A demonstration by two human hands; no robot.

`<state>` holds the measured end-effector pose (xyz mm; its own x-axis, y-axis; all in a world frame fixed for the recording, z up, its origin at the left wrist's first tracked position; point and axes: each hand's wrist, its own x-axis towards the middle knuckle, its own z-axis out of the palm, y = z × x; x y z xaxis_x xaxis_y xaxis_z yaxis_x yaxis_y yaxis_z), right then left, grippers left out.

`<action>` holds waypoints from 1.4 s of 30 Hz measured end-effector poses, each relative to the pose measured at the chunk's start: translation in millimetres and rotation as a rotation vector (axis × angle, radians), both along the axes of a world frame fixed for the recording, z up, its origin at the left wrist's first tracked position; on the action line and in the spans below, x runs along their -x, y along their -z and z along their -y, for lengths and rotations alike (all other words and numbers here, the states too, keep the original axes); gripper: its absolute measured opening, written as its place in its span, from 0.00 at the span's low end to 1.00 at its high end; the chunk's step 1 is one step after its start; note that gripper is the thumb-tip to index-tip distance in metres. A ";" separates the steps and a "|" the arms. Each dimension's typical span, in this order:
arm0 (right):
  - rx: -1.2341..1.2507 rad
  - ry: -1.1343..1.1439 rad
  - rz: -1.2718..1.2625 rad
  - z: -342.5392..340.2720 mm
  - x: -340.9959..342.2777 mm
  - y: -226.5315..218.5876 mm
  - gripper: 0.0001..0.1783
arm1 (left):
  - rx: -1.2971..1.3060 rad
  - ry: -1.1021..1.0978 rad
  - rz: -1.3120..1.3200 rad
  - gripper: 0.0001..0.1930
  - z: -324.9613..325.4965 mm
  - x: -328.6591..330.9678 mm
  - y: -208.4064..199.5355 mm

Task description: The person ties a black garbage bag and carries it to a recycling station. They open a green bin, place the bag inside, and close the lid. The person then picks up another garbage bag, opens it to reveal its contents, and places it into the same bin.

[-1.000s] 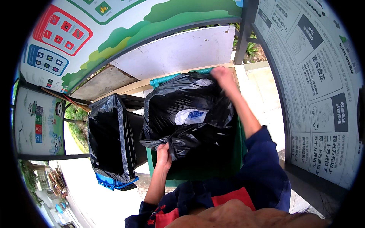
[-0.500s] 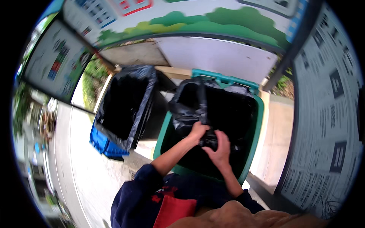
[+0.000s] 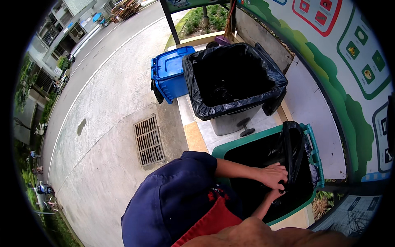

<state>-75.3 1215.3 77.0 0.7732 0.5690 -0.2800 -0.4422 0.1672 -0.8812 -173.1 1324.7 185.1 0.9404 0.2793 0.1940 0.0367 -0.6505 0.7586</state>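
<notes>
- The left hand (image 3: 271, 175) has its fingers curled downward, pinching a small bunch of the black bag (image 3: 293, 146).
- The right hand (image 3: 268, 198) meets it from 6 o'clock, touching; it is partly hidden, so I cannot tell how firmly it grips.
- Half a second ago the right hand was spread beside the left; now both meet at one spot, which suggests the plastic is being worked at a gathered point.
- The black bag is inside the green bin (image 3: 227, 153), a folded length running up to the rim near 1 o'clock.
- At 11 o'clock stands a grey bin (image 3: 235, 124) with an open black liner (image 3: 199, 105) over its rim.
- Beside that, toward 10 o'clock, is a blue bin (image 3: 172, 61), lid down.
- A drain grate (image 3: 149, 140) lies between 9 and 10 o'clock.
</notes>
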 end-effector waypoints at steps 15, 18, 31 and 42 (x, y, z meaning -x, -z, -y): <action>0.601 0.260 0.126 4.9 19.6 30.0 0.23 | 0.838 -0.506 -0.062 0.21 -220.9 -78.8 155.1; 0.608 0.323 0.390 21.0 20.5 62.5 0.25 | 1.025 -0.373 0.105 0.11 -234.5 -115.2 144.9; 0.781 0.282 0.612 9.9 30.1 31.7 0.14 | 1.540 -0.262 0.277 0.13 -289.5 -138.8 128.2; 0.716 0.171 0.496 3.4 20.8 21.9 0.16 | 0.902 0.121 -0.230 0.08 -309.6 -195.6 164.9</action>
